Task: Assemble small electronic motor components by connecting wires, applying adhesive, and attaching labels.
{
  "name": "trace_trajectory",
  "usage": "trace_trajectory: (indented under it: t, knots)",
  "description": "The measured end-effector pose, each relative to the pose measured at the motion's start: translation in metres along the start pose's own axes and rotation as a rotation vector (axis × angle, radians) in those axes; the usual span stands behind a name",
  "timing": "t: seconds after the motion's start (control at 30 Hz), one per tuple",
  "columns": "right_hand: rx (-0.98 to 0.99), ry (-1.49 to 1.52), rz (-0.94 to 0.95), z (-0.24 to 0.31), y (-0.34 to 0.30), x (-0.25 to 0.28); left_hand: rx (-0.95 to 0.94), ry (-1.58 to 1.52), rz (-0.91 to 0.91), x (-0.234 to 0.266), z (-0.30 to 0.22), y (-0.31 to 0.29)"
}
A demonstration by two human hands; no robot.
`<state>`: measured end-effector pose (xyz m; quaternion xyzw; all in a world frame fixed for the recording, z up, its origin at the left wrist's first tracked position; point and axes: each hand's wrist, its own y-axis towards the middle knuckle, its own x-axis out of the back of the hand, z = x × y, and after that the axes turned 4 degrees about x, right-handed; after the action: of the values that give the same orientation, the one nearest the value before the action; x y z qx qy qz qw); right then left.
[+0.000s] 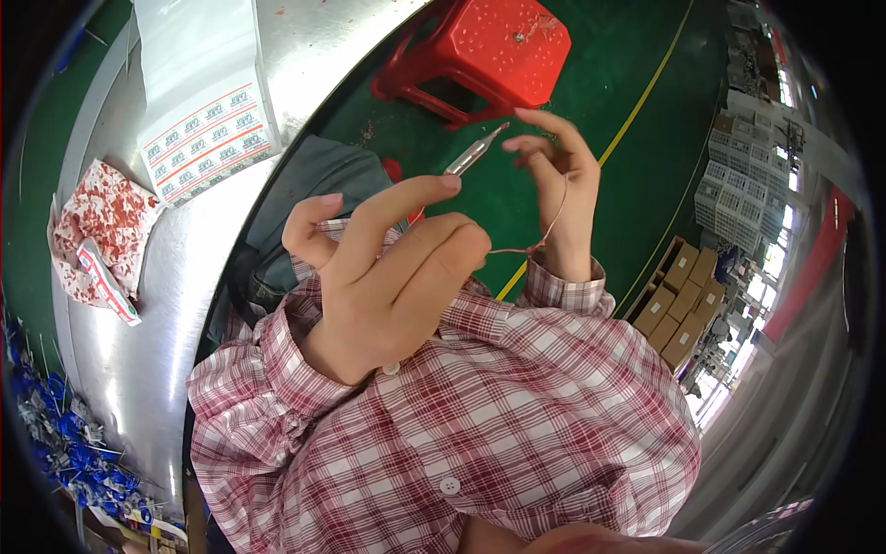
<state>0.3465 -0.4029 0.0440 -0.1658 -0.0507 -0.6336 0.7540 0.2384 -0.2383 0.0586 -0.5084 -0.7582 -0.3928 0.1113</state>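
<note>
The person's left hand [383, 277] is nearest, just below and left of the slender silvery piece [473, 154], its fingers bent and its grip narrow on the lower end of that piece, which slants upward in mid-air between the two hands. Just below the piece, a thin wire [510, 250] runs from the left hand's curled fingers across to the right hand [565, 180]. The right hand is just right of the piece, finger and thumb parted by its pointed tip; whether it pinches the wire I cannot tell. The checked shirt [526, 397] fills the area below the piece. Left of it, on a shiny metal surface [309, 42], are a clear printed bag [198, 74] and a bag of red and white bits [111, 226]. Above the piece, beyond it, a red stool [512, 55] stands on the green floor [614, 55]. Farther off, right of and below the piece, are brown cartons [678, 305].
</note>
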Motion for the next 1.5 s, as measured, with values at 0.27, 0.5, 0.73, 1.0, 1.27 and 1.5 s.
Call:
trace_trajectory:
  t: [0.27, 0.5, 0.73, 1.0, 1.27, 1.5]
  knots:
    - [0.102, 0.452, 0.155, 0.032, -0.025, -0.013, 0.187, -0.328, 0.085, -0.009, 0.016, 0.004]
    - [-0.043, 0.763, 0.405, 0.045, -0.027, -0.022, 0.147, -0.237, 0.062, -0.010, 0.019, 0.000]
    - [0.090, 0.602, 0.353, 0.058, -0.030, -0.022, 0.079, 0.036, 0.046, -0.004, 0.017, -0.001]
    - [-0.060, 0.955, 0.455, 0.046, -0.023, -0.007, -0.003, 0.182, -0.005, 0.005, 0.007, -0.007]
    - [0.062, 0.703, 0.459, 0.053, -0.021, -0.026, 0.023, 0.148, 0.013, 0.005, 0.019, -0.006]
    - [0.191, 0.687, 0.515, 0.060, -0.016, -0.035, 0.114, -0.174, 0.011, 0.010, 0.022, 0.004]
